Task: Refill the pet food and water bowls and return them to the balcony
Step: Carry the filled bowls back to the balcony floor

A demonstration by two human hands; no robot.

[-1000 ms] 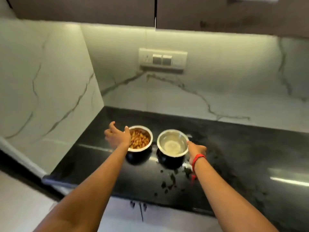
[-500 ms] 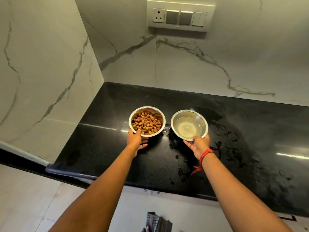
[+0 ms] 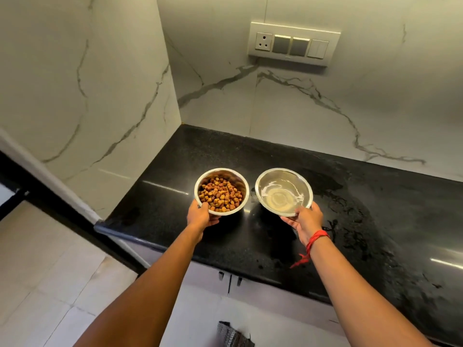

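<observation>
Both bowls have risen: left hand (image 3: 201,216) grips food bowl (image 3: 221,191), right hand (image 3: 306,220) water bowl (image 3: 283,191).

food bowl (image 3: 221,191) left of water bowl (image 3: 283,191)

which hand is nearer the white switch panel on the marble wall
Right. The right hand, holding the steel water bowl, sits almost straight below the white switch panel. The left hand, holding the steel kibble bowl, is farther off to the left.
</observation>
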